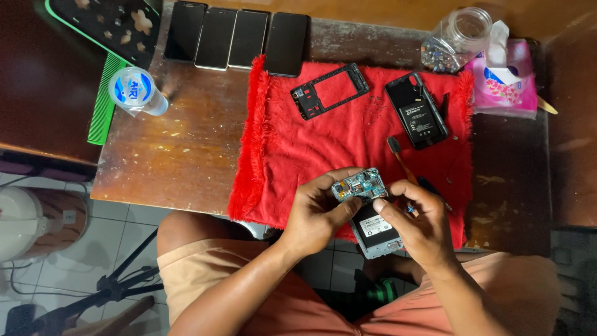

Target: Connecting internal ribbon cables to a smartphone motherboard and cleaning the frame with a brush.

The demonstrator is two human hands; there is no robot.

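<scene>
Head view: an opened phone [375, 227] with its circuit board [360, 185] exposed sits at the near edge of the red cloth [311, 149] — left hand [317, 214] fingers grip the board end, right hand [416, 224] fingers pinch its side. Beyond lie a black frame [329, 90] and a second phone [416, 111] on the wooden surface [174, 149].

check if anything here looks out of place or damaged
Nothing looks spilled or broken by accident. The opened phone in both hands has its circuit board exposed, and a detached black frame lies askew on the red towel. The clear jar leans tilted.
</scene>
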